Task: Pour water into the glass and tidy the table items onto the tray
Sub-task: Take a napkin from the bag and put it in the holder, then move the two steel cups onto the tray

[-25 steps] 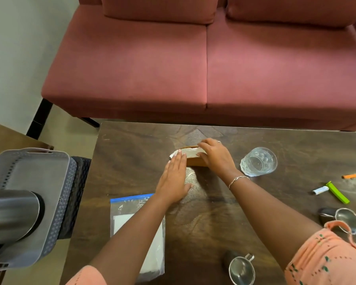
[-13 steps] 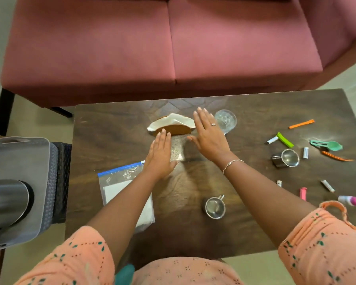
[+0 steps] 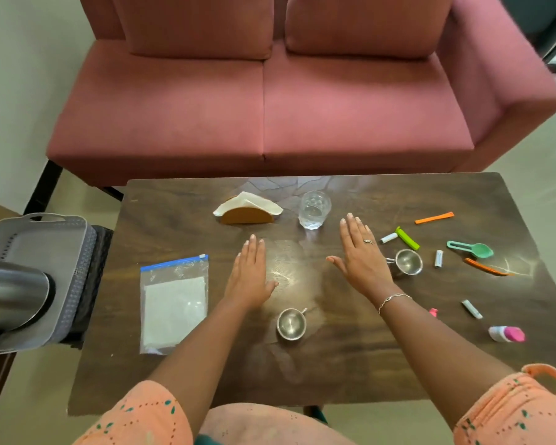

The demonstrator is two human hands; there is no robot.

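Head view: the left hand (image 3: 251,277) and right hand (image 3: 360,255) are both held flat, palms down, over the middle of the dark wood-grain table (image 3: 350,364). Their fingers are straight and close together, thumbs out, and they hold nothing; whether they touch the wood cannot be told. The right hand wears a ring and a thin bracelet. The clear dimpled glass (image 3: 314,209) stands upright just beyond the right fingertips, beside a half-round wooden napkin holder (image 3: 246,215) with white napkins. The grey plastic tray (image 3: 39,252), with perforated walls, sits off the table's left edge, a dark steel bottle (image 3: 10,297) over it. A clear zip bag (image 3: 174,303) with a blue seal lies near the left hand. Print on the small tubes at right is too small to read.
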